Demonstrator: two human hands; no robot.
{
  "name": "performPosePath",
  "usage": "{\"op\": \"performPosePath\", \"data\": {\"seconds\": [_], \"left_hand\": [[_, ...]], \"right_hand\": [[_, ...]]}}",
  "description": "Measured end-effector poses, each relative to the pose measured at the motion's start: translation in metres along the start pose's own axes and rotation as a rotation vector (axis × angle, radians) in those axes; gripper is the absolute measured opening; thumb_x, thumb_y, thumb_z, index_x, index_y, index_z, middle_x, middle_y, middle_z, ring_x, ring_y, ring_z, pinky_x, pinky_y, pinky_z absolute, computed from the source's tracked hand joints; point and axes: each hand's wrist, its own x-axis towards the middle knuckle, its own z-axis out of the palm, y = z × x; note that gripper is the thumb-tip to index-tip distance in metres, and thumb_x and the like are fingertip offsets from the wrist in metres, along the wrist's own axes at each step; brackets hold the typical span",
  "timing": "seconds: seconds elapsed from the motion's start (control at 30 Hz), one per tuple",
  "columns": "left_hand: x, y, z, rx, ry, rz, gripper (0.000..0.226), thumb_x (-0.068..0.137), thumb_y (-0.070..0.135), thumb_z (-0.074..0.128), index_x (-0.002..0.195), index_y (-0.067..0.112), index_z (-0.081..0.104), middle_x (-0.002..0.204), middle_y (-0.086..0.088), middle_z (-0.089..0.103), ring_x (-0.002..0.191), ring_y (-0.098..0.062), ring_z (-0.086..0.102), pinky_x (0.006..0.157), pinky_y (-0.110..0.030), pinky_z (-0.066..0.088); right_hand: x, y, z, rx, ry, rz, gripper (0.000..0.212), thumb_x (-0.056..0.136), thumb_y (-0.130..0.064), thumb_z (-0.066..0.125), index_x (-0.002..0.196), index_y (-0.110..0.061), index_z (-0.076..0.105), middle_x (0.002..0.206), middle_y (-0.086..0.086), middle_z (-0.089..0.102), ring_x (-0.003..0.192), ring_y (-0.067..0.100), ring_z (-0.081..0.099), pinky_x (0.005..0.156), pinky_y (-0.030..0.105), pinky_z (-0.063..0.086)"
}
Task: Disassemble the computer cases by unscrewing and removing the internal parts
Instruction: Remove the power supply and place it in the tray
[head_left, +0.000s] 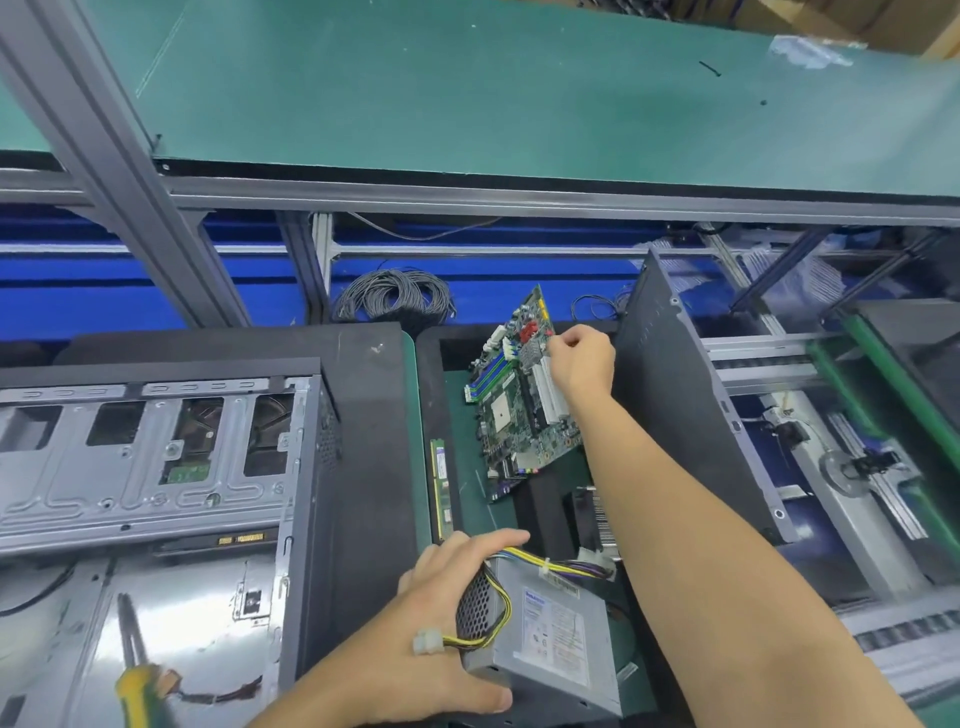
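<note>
Quick tally, as counted: one open computer case (156, 467), one motherboard (524, 395), one power supply (550, 629), one RAM stick (441, 488), one heatsink (602, 519), one screwdriver (140, 686), one cable coil (395, 301), one side panel (691, 415). Two hands are seen: left hand (441, 623), right hand (579, 358).

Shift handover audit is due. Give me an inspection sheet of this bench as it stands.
Surface: green mat, partly covered.
Job's things: open computer case at left; motherboard tilted up; power supply; RAM stick flat on the mat; heatsink.
Clutter: screwdriver lying in the case; black side panel standing at right.
Grippers: left hand grips the power supply; right hand pinches the motherboard.
Cables: power supply's wire bundle; grey cable coil behind.
Surroundings: green shelf above; conveyor frame at right.
</note>
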Motion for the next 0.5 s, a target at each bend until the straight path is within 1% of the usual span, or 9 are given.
{"op": "performPosePath", "data": {"seconds": [0.13,0.2,0.23,0.27,0.3,0.33,0.37,0.43,0.5], "left_hand": [[-0.001,0.0,0.0,-0.04,0.034,-0.017,0.111,0.059,0.04,0.086,0.146,0.06,0.021,0.134,0.031,0.037,0.135,0.003,0.03,0.112,-0.04,0.033],[0.003,0.003,-0.007,-0.079,0.062,-0.015,0.11,0.058,0.037,0.087,0.145,0.06,0.023,0.135,0.034,0.038,0.136,0.003,0.033,0.116,-0.042,0.031],[0.006,0.005,-0.012,-0.092,0.08,-0.011,0.11,0.058,0.035,0.088,0.144,0.06,0.024,0.135,0.036,0.038,0.134,0.003,0.035,0.117,-0.041,0.031],[0.011,0.007,-0.018,-0.095,0.101,-0.007,0.109,0.059,0.033,0.088,0.144,0.06,0.025,0.135,0.035,0.038,0.132,0.001,0.038,0.116,-0.038,0.032],[0.016,0.01,-0.024,-0.091,0.124,-0.002,0.109,0.059,0.031,0.089,0.143,0.06,0.026,0.137,0.031,0.039,0.13,-0.001,0.04,0.115,-0.035,0.034],[0.021,0.013,-0.03,-0.087,0.15,0.003,0.108,0.059,0.028,0.089,0.141,0.061,0.027,0.137,0.027,0.041,0.13,-0.004,0.042,0.113,-0.033,0.036],[0.027,0.016,-0.037,-0.085,0.176,0.011,0.108,0.059,0.025,0.09,0.139,0.063,0.029,0.138,0.023,0.043,0.129,-0.007,0.044,0.111,-0.032,0.037],[0.035,0.02,-0.048,-0.079,0.224,0.03,0.106,0.06,0.02,0.091,0.136,0.064,0.031,0.137,0.018,0.045,0.129,-0.012,0.046,0.11,-0.034,0.038],[0.041,0.023,-0.055,-0.087,0.258,0.036,0.106,0.06,0.018,0.091,0.135,0.063,0.032,0.139,0.016,0.047,0.131,-0.015,0.046,0.113,-0.04,0.038]], "right_hand": [[0.008,0.007,-0.018,-0.022,-0.132,0.047,0.033,0.093,-0.025,0.065,0.066,-0.006,0.062,0.063,0.007,0.053,0.062,0.022,0.044,0.062,0.031,0.039],[0.008,0.004,-0.028,-0.065,-0.206,0.063,0.044,0.097,-0.03,0.064,0.059,-0.009,0.053,0.055,0.007,0.045,0.061,0.024,0.041,0.064,0.035,0.038],[0.006,0.002,-0.034,-0.096,-0.237,0.063,0.041,0.098,-0.031,0.062,0.064,-0.01,0.056,0.059,0.011,0.05,0.063,0.027,0.047,0.066,0.036,0.04],[0.003,0.0,-0.04,-0.115,-0.26,0.051,0.032,0.099,-0.033,0.06,0.079,-0.008,0.064,0.073,0.018,0.059,0.075,0.033,0.056,0.073,0.039,0.046],[-0.001,0.0,-0.047,-0.114,-0.254,0.035,0.03,0.099,-0.033,0.06,0.102,-0.004,0.069,0.098,0.023,0.067,0.094,0.038,0.062,0.085,0.044,0.051],[-0.006,0.001,-0.056,-0.087,-0.203,0.009,0.034,0.098,-0.031,0.059,0.119,-0.005,0.066,0.116,0.018,0.067,0.109,0.035,0.061,0.096,0.045,0.05],[-0.015,0.001,-0.067,-0.036,-0.127,-0.026,0.034,0.096,-0.029,0.06,0.124,-0.01,0.064,0.122,0.009,0.067,0.114,0.028,0.061,0.1,0.042,0.049],[-0.036,0.003,-0.09,0.096,0.018,-0.106,0.022,0.092,-0.024,0.058,0.111,-0.021,0.069,0.108,-0.005,0.069,0.104,0.016,0.064,0.096,0.036,0.051],[-0.062,0.009,-0.11,0.206,0.068,-0.133,0.013,0.09,-0.025,0.055,0.093,-0.029,0.067,0.091,-0.009,0.07,0.086,0.011,0.066,0.079,0.031,0.054]]}}
